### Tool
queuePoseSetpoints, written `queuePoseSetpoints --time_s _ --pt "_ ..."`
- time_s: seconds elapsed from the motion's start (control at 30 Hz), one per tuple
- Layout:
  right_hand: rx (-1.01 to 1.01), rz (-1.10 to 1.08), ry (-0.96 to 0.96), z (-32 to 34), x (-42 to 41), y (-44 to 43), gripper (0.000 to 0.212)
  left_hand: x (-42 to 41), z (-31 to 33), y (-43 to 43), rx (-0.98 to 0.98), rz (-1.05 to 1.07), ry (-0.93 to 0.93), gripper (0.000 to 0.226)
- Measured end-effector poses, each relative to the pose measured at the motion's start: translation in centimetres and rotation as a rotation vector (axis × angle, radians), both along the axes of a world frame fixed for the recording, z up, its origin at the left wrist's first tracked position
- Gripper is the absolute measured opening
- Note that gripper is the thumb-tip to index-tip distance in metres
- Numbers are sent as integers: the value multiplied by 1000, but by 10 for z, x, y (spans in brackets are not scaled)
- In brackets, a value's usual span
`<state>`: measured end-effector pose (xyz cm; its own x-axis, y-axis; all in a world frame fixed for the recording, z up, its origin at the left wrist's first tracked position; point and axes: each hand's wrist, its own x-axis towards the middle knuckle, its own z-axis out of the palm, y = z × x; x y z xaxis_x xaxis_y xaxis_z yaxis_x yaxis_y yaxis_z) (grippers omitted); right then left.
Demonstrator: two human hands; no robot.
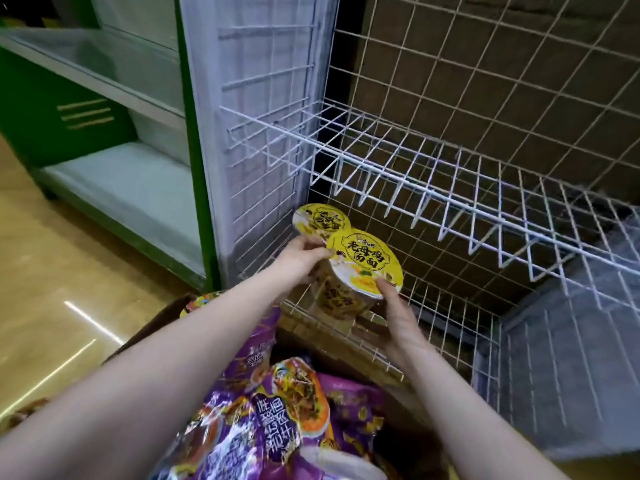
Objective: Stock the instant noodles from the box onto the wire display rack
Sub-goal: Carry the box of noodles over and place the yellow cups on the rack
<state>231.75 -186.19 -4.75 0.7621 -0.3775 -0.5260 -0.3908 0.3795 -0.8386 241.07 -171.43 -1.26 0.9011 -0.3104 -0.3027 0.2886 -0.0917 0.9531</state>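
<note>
1. Head view, far left: a green-framed cabinet (69, 109) with pale shelves stands just left of the wire display rack (415, 174), on a glossy yellowish floor (52, 271).
2. In front of the rack's left end, an open cardboard box (346, 344) holds purple noodle packets (263, 410) piled loosely. The box's far flap lies close against the rack's front wires.
3. The left hand (301, 258) reaches over the box to the rack's lower front edge. Its grip is closed, fingertips pinching the left rim of the held noodle cup (363, 268).
4. Inside the rack, in the back left corner under the upper shelf, sits a second yellow-lidded cup (320, 221). Its lid is overlapped by the held cup's lid, and its base is hidden behind the left hand.
5. The held noodle cup has a yellow lid with dark Chinese lettering. It is tilted toward the camera, above the rack's front left edge.
6. The right hand (398, 310) grips the same cup from the right and below, thumb on the lid's rim. Its other fingers are hidden beneath the cup.
7. Rightward, the rack's white shelves show only bare wire.
</note>
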Motion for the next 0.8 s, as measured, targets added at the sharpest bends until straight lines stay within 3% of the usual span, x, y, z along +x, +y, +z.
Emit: queuePoseSetpoints --time_s 0.07,0.23,0.3,0.43,0.6,0.8 --pt "46 -48 3 -7 7 -4 52 14 -12 -6 166 -87 -81 36" --pt "37 -153 13 -28 26 -21 44 55 -33 -14 796 -391 -496 54" --pt "32 -210 7 -32 35 -26 41 68 -38 -18 963 -460 -628 65" --pt "52 -263 -54 -35 56 -30 47 84 -58 -27 1093 -559 -667 76" --pt "-1 -299 -48 -51 73 -33 51 86 -74 -39 1184 -525 -679 73" --pt "80 -304 -17 -57 77 -37 48 84 -74 -34 1257 -542 -680 78"
